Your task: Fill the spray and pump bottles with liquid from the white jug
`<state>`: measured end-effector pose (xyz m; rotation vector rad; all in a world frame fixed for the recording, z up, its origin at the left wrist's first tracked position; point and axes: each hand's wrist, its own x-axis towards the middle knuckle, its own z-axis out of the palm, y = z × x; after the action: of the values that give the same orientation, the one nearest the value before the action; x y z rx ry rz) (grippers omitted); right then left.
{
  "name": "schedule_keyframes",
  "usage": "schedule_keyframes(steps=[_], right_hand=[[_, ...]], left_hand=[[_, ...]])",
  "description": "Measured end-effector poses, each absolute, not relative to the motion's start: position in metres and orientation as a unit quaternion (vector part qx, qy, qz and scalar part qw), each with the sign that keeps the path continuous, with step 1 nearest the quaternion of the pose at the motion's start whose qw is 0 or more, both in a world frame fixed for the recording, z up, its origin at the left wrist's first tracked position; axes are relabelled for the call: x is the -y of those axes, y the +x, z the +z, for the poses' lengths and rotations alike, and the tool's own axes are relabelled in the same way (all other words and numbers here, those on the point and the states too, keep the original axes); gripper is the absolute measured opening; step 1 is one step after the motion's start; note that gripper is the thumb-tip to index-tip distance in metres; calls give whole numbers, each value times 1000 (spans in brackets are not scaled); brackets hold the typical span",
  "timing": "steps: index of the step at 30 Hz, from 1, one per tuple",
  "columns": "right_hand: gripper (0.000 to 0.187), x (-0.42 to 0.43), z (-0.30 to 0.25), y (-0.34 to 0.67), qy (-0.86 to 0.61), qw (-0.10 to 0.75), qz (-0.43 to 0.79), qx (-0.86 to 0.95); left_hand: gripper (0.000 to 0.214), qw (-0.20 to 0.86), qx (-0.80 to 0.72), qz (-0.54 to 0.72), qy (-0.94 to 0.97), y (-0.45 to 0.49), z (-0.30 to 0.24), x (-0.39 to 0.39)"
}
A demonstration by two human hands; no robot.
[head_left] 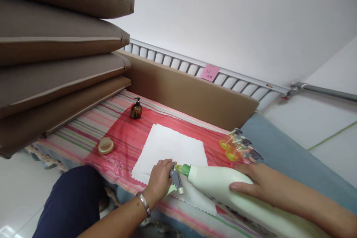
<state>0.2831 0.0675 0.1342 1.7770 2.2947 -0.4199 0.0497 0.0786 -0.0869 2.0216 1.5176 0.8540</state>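
My left hand [160,178], with a silver bracelet at the wrist, has its fingers closed round a small trigger spray bottle. Its grey and pale green trigger head [176,180] points down toward the bed edge. My right hand [251,184] grips a large pale green bottle [220,182], tilted with its green neck [185,170] to the left. The neck meets a small yellow part [178,167] beside my left fingers; whether liquid flows cannot be seen. Beneath both hands lies a white cloth [173,145] with a zigzag edge.
Several spray bottles [232,148] with yellow bases stand at right on a red plastic sheet [122,137]. A brown pump bottle [136,110] and a beige round lid [106,145] sit at left. Stacked brown cushions [61,44] rise at left; a brown board [181,91] stands behind.
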Motion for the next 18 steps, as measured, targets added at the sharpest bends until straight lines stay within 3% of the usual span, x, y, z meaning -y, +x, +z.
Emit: schedule_keyframes(steps=[8, 18], right_hand=[[26, -71, 135, 284, 590, 117, -182, -778], [21, -72, 135, 284, 593, 119, -177, -776]], left_hand=[[66, 235, -550, 321, 734, 50, -89, -79], [65, 243, -547, 326, 732, 51, -88, -78]])
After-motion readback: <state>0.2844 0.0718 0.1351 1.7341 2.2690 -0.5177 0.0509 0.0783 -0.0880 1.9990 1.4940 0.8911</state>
